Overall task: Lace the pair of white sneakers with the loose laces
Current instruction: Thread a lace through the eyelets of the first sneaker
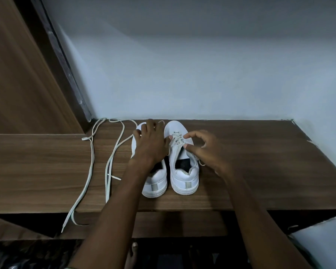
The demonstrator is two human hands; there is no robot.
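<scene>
So: loose lace (89,162) lies unthreaded on wooden shelf (260,171), far left, one end dangling over front edge. Left sneaker (155,183) beside it, no lace visible; left hand (151,141) rests flat over its front, fingers spread. Right sneaker (184,171) shows crossed lacing near toe, upper rows apparently undone. Right hand (204,148) curled at that lacing; grip unclear. Roughly quarter done.

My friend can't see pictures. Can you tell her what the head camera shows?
Two white sneakers stand side by side on a wooden shelf, heels toward the camera. The left hand rests on the left sneaker, while the right hand touches the laces of the half-laced right sneaker. A loose lace trails off the shelf's left edge.
</scene>
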